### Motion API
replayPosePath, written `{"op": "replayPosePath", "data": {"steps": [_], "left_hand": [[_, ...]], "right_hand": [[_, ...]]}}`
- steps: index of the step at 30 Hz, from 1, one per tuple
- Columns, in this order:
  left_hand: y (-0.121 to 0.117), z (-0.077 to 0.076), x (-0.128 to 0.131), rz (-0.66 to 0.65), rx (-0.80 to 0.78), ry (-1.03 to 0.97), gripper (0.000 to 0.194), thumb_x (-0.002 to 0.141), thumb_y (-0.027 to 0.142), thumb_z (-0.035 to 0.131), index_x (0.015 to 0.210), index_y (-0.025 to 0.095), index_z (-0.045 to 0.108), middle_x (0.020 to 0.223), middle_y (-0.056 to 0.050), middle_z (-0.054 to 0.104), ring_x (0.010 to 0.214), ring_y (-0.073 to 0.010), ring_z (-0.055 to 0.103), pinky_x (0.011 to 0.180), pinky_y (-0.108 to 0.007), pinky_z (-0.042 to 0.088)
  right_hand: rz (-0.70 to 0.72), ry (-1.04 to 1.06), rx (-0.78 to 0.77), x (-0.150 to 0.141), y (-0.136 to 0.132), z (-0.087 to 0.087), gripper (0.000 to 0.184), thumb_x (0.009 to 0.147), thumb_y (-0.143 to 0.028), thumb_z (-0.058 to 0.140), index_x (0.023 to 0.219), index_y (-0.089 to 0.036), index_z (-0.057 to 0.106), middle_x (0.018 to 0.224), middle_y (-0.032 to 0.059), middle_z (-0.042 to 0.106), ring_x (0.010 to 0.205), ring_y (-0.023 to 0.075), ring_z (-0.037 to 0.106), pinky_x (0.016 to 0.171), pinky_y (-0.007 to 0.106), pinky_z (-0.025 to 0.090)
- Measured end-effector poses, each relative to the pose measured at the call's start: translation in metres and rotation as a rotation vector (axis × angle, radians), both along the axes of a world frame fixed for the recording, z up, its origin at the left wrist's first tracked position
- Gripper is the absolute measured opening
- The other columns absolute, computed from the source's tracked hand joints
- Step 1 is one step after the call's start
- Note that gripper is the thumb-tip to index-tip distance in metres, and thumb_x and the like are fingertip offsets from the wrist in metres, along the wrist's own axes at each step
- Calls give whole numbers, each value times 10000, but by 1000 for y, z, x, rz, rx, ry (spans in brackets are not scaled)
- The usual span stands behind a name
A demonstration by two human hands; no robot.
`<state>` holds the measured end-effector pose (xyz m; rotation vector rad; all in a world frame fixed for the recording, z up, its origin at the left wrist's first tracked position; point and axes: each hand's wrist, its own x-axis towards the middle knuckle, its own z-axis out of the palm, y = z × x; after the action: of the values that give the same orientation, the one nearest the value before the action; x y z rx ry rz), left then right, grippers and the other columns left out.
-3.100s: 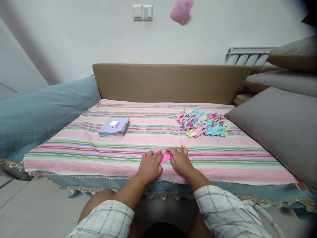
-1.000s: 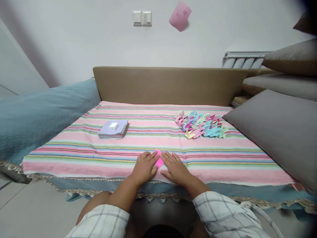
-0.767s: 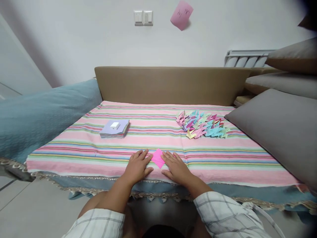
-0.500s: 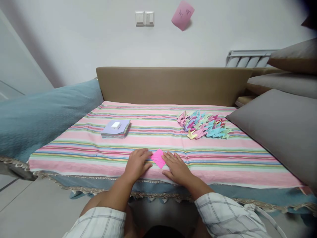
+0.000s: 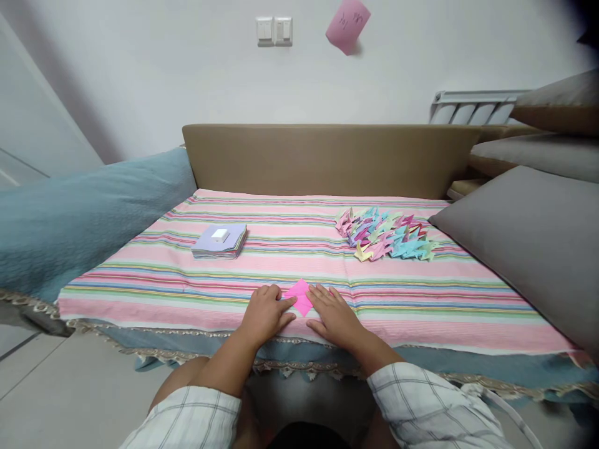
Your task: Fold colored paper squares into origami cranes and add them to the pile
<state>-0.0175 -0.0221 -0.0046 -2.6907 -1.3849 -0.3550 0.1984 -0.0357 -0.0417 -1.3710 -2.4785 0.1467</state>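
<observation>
A small bright pink folded paper (image 5: 300,295), diamond-shaped, lies flat on the striped cloth (image 5: 187,280) near its front edge. My left hand (image 5: 265,313) rests palm down just left of it, fingertips touching its left corner. On the paper's right side, my right hand (image 5: 334,312) lies flat with its fingers stretched out against the edge. Neither hand grips anything.
A stack of square coloured paper sheets (image 5: 219,241) with a small white object on top sits at mid left. A heap of several folded paper cranes (image 5: 384,232) lies at the back right. Grey cushions (image 5: 524,237) crowd the right; a teal blanket (image 5: 70,218) covers the left.
The pink paper went from being covered and pressed by both hands to lying exposed as a flat diamond. My hands drew apart, then my left fingers came back to its left corner.
</observation>
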Motion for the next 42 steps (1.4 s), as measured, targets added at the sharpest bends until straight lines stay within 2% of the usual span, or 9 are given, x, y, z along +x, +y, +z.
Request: {"op": "replayPosePath", "data": {"steps": [7, 12, 16, 22, 27, 32, 35, 39, 42], "left_hand": [[5, 2, -12, 17, 2, -109, 224, 738, 396, 656, 894, 238, 683, 831, -41, 556, 806, -193, 509, 728, -328, 397], [13, -6, -1, -165, 103, -197, 266, 814, 260, 587, 1077, 234, 614, 1119, -65, 608, 1045, -209, 502, 911, -377, 395], [19, -13, 6, -245, 79, -122, 228, 892, 250, 465, 1032, 231, 644, 1066, -42, 661, 981, -185, 564, 874, -344, 439], [16, -10, 8, -164, 69, -153, 256, 915, 268, 390, 977, 199, 629, 969, -59, 675, 910, -180, 586, 811, -316, 459], [12, -4, 11, -33, -28, -376, 272, 914, 297, 371, 937, 200, 624, 888, -44, 682, 839, -186, 599, 764, -318, 458], [13, -8, 17, 33, -238, -812, 267, 881, 355, 428, 976, 205, 628, 890, -25, 690, 830, -166, 628, 730, -278, 485], [17, -9, 19, 143, -181, -941, 320, 860, 363, 456, 1090, 181, 583, 873, -36, 687, 799, -169, 635, 725, -299, 501], [13, -7, 22, 8, 89, -603, 290, 876, 306, 432, 1084, 198, 603, 1085, -77, 653, 1034, -208, 569, 945, -413, 409], [5, -11, 30, -177, 80, -269, 351, 889, 333, 430, 1205, 229, 542, 1239, -75, 579, 1201, -230, 461, 1063, -479, 263]], "right_hand": [[-3, -2, -2, -1, 0, 0, 648, 828, -419, 518, 1393, -166, 325, 1447, 102, 324, 1355, 255, 233, 1102, 476, 168], [-13, 7, 3, -1, -1, 2, 637, 822, -422, 520, 1380, -167, 351, 1437, 101, 346, 1344, 267, 252, 1097, 480, 170], [-15, 45, 12, 0, -2, 5, 648, 804, -415, 547, 1372, -165, 359, 1416, 100, 386, 1329, 266, 278, 1093, 470, 187], [-32, 215, 96, 0, 0, 9, 412, 805, -346, 572, 1179, -174, 544, 1269, 103, 543, 1185, 257, 448, 1013, 447, 320], [-36, 421, 139, 4, 4, 18, 236, 875, -255, 462, 1043, -202, 618, 1019, 69, 661, 979, 199, 568, 869, 346, 439], [-137, 721, -117, 9, 8, 27, 215, 807, -329, 546, 963, -211, 634, 954, 43, 679, 894, 192, 613, 798, 313, 464], [-212, 911, -334, 10, 14, 29, 254, 749, -375, 582, 907, -178, 610, 846, 30, 682, 754, 173, 626, 678, 277, 474], [-321, 857, -428, 11, 24, 29, 277, 750, -414, 549, 831, -158, 616, 671, 6, 648, 592, 143, 580, 559, 245, 430], [-361, 707, -364, 10, 29, 30, 262, 756, -402, 540, 804, -168, 645, 704, 19, 661, 647, 157, 593, 596, 253, 431]]}}
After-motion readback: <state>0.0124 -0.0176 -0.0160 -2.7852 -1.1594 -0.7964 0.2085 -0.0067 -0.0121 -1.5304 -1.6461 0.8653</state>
